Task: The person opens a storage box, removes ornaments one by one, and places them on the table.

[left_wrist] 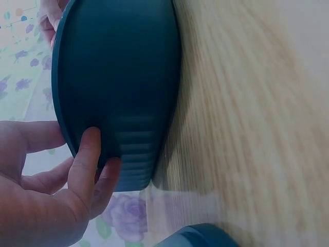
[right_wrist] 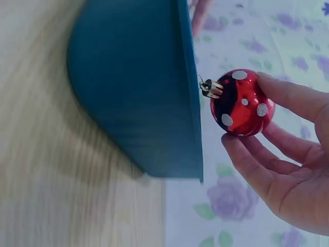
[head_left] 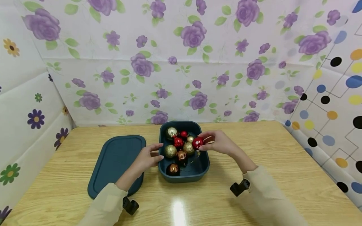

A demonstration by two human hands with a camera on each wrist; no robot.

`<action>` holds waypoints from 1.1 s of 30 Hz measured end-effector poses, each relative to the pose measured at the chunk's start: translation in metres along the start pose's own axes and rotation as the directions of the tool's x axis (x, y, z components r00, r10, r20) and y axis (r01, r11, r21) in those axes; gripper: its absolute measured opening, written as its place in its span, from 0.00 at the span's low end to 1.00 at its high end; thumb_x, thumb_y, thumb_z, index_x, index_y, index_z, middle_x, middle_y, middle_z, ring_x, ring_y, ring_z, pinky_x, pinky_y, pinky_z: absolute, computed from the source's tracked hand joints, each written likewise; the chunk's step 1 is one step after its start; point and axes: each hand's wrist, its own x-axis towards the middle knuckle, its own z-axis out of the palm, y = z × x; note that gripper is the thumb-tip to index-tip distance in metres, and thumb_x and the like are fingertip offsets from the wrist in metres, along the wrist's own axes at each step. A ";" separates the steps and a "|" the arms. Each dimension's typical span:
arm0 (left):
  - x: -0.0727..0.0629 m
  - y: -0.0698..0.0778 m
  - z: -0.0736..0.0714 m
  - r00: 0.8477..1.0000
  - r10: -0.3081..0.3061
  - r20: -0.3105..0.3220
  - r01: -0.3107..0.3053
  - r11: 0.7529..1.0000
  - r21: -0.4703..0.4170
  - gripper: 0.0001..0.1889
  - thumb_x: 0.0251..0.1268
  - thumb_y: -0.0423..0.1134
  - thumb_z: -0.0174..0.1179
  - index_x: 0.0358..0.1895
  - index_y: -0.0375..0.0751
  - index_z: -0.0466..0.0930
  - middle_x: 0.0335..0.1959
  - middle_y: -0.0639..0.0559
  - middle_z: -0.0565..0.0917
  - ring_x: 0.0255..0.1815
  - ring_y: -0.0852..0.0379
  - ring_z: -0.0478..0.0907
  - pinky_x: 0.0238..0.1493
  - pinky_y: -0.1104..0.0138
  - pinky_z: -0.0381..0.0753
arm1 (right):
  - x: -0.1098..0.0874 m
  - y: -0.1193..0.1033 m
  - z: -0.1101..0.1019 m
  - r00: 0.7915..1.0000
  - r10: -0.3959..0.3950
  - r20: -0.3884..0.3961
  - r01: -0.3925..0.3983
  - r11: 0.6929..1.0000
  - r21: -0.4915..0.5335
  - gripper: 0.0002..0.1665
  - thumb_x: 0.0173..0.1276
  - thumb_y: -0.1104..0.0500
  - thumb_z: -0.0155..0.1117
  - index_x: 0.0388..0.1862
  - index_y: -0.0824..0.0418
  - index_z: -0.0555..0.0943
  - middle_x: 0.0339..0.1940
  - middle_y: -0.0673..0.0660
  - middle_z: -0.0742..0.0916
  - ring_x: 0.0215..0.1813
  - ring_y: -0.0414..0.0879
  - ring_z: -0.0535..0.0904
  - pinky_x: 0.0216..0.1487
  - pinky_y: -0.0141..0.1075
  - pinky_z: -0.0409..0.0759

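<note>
A dark teal plastic box [head_left: 184,179] holds several Christmas baubles: gold glitter ones [head_left: 170,151], red ones [head_left: 178,142], copper ones [head_left: 173,169] and a pale gold one [head_left: 171,133]. My left hand [head_left: 147,159] grips the box's left side; in the left wrist view the thumb reaches the rim and two fingertips [left_wrist: 91,135] press the outer wall. Over the right rim, my right hand [head_left: 219,142] pinches a shiny red bauble with white dots [right_wrist: 245,105] between thumb and fingers. Its metal cap [right_wrist: 211,88] points toward the box.
A matching teal lid [head_left: 118,160] lies on the wooden table [head_left: 246,207] left of the box, partly under my left forearm. Floral cloth [head_left: 169,78] hangs behind the table, with patterned sheets at both sides.
</note>
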 end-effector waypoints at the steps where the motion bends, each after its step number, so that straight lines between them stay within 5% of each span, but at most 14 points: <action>1: 0.000 0.000 0.001 1.000 0.002 0.001 -0.002 1.000 0.001 0.28 0.62 0.28 0.55 0.66 0.38 0.61 0.65 0.35 0.61 0.58 0.40 0.69 0.43 0.60 0.80 | 0.000 0.003 -0.004 1.000 0.017 -0.023 -0.017 1.000 0.012 0.28 0.54 0.58 0.71 0.53 0.65 0.76 0.47 0.61 0.81 0.48 0.52 0.79 0.42 0.38 0.79; 16: 0.000 0.001 0.002 1.000 -0.009 0.004 0.009 1.000 0.002 0.28 0.62 0.28 0.55 0.66 0.38 0.62 0.66 0.36 0.61 0.58 0.40 0.68 0.43 0.60 0.80 | 0.002 0.065 -0.046 0.966 0.185 -0.180 -0.158 0.976 0.153 0.35 0.58 0.54 0.67 0.62 0.67 0.69 0.56 0.67 0.76 0.54 0.58 0.75 0.55 0.52 0.72; 33: -0.001 0.003 0.000 1.000 -0.010 0.005 0.010 1.000 -0.005 0.28 0.63 0.28 0.54 0.67 0.38 0.61 0.65 0.35 0.61 0.59 0.39 0.67 0.43 0.59 0.79 | 0.019 0.105 -0.057 0.921 0.340 -0.190 -0.313 0.937 0.159 0.33 0.62 0.57 0.63 0.63 0.70 0.67 0.57 0.72 0.74 0.55 0.59 0.74 0.52 0.46 0.75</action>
